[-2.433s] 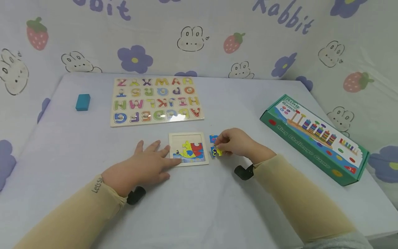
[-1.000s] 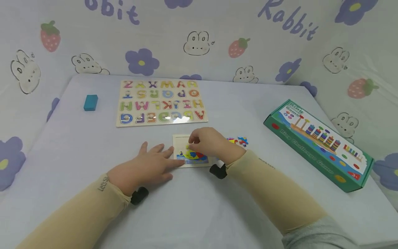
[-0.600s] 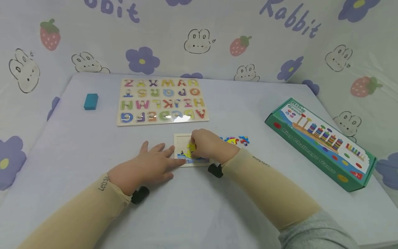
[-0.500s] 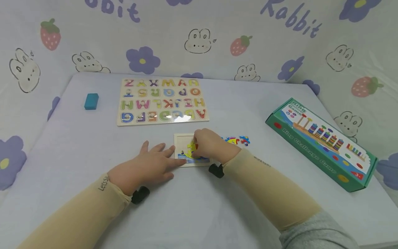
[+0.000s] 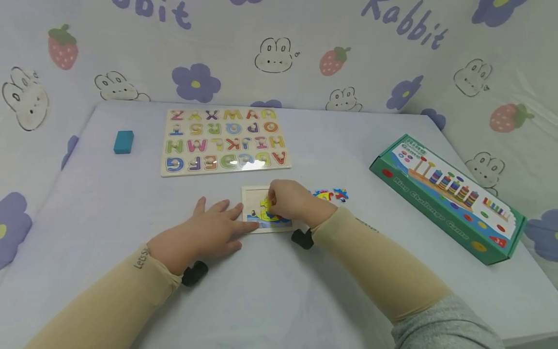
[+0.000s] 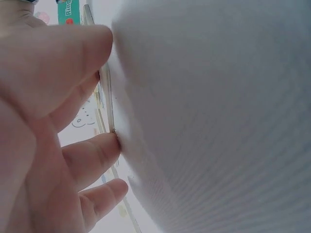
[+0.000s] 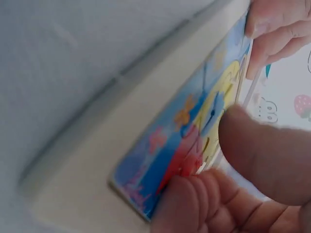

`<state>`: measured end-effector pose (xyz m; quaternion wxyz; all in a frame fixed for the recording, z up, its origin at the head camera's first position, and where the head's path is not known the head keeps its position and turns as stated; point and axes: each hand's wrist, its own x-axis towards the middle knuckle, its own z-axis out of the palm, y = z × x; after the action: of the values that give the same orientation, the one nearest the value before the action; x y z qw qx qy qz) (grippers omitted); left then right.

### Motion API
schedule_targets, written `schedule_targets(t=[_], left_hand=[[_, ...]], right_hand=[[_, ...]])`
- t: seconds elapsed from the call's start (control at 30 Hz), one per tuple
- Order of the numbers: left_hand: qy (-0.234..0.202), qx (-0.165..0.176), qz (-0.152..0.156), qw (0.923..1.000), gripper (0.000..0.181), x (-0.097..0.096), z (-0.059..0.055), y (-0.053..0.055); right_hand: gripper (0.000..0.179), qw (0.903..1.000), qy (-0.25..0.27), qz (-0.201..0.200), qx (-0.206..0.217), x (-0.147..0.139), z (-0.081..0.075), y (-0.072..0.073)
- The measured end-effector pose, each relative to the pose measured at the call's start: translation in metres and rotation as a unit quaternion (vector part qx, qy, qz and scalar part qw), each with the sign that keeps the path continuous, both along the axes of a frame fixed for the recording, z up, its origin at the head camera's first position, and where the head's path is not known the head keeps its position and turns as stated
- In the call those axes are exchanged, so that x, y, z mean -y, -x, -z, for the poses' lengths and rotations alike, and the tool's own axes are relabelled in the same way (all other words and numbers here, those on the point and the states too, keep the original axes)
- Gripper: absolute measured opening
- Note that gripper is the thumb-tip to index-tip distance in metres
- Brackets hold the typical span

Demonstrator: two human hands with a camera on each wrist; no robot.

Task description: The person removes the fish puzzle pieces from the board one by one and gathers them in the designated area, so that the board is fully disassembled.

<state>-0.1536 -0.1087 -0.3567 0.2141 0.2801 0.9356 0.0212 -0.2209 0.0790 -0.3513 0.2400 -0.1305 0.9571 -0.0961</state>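
Left hand (image 5: 200, 236), fingers spread, touches the wooden puzzle tray (image 5: 244, 196) on white table (image 5: 261, 295); right hand (image 5: 293, 201) curls over it at a yellow piece (image 5: 264, 211), pinch undeterminable, loose puzzle pieces (image 5: 341, 195) beyond partly hidden.

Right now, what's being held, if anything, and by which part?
The left hand grips nothing; it only rests on the left side of the puzzle frame. Whether the right hand pinches anything can't be told; no view shows its grasp clearly.
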Motion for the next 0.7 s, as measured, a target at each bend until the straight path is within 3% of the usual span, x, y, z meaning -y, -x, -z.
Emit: schedule_targets(t=[0.13, 0.4, 0.6, 0.7], left_hand=[[0.002, -0.004, 0.001, 1.0000, 0.054, 0.000, -0.002, 0.000], [-0.002, 0.000, 0.000, 1.0000, 0.054, -0.001, -0.001, 0.000], [0.002, -0.005, -0.003, 1.0000, 0.055, -0.001, 0.000, 0.001], [0.002, -0.001, -0.005, 1.0000, 0.055, -0.002, 0.001, 0.000]], right_hand=[[0.033, 0.9999, -0.004, 0.011, -0.003, 0.003, 0.000, -0.002], [0.030, 0.9995, 0.014, 0.028, -0.006, 0.000, 0.000, -0.002], [0.016, 0.9961, 0.073, 0.048, -0.004, -0.010, 0.000, 0.002], [0.010, 0.9882, 0.134, 0.072, 0.018, -0.020, 0.002, 0.003]])
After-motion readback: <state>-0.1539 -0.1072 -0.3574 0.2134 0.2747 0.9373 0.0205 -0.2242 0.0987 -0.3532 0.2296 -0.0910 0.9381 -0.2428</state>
